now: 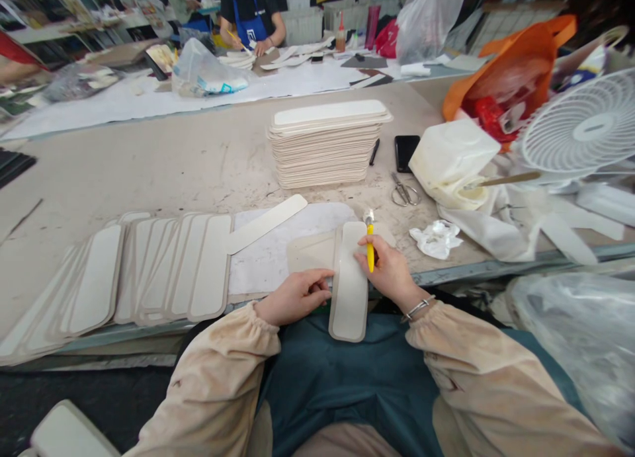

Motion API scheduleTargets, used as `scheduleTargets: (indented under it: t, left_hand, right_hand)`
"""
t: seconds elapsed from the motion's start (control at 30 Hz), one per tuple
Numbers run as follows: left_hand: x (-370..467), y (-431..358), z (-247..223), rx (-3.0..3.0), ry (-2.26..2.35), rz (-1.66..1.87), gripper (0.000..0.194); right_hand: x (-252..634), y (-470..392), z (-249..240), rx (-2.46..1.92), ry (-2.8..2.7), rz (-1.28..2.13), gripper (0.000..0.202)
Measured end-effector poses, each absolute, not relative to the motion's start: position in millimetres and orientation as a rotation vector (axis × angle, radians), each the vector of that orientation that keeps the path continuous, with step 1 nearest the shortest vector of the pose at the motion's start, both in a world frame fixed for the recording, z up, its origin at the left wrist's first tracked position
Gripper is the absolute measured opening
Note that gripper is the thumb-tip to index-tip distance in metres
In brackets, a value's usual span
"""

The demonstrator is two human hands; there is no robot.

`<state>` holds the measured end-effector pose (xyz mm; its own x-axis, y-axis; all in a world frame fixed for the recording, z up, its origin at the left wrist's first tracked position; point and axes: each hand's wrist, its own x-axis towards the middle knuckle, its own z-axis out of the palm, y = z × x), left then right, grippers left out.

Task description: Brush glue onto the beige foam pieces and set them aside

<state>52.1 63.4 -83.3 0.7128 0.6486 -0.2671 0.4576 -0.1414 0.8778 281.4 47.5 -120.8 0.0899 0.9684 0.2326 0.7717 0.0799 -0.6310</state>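
Note:
A long rounded panel [350,291], pale with a beige border, lies over the table's front edge and overhangs it. My right hand [389,268] is closed on a yellow brush [370,249], its whitish tip pointing up and away, beside the panel's right edge. At the panel's left edge, my left hand [297,295] has curled fingers, the index fingertip touching or nearly touching the border; whether it grips anything is unclear. A loose pale strip [270,224] slants across a white sheet [258,272]. Overlapping panels [208,268] fan out to the left.
A tall stack of panels [325,149] stands behind. To the right are scissors [405,194], a phone [405,153], crumpled tissue [436,239], a white container [454,153], an orange bag [516,80] and a fan [585,126]. A person [253,20] works across the table.

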Motion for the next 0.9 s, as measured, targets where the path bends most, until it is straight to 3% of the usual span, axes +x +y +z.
scheduleTargets:
  t: [0.9]
  left_hand:
    - [52.8, 64.2, -83.2, 1.75, 0.893, 0.188, 0.042]
  right_hand:
    - [280.7, 47.8, -123.5, -1.707, -1.739, 0.339, 0.023]
